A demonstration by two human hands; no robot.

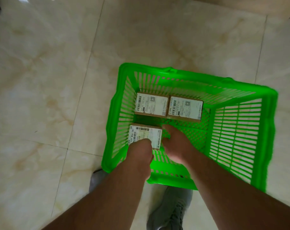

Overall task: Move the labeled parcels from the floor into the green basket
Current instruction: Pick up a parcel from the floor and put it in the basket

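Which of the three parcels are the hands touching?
The near-left parcel, between the left hand and right hand; the two far parcels lie untouched side by side.

Green basket [240,130] stands on pale tiled floor [49,80]. Two labelled parcels [151,104] [185,108] lie side by side, touching, at its far end. Third parcel [145,135] sits in the near-left corner, label up. Left hand [139,153] rests on its near edge; right hand [175,143] touches its right side. Grey shoe [170,211] visible below the basket
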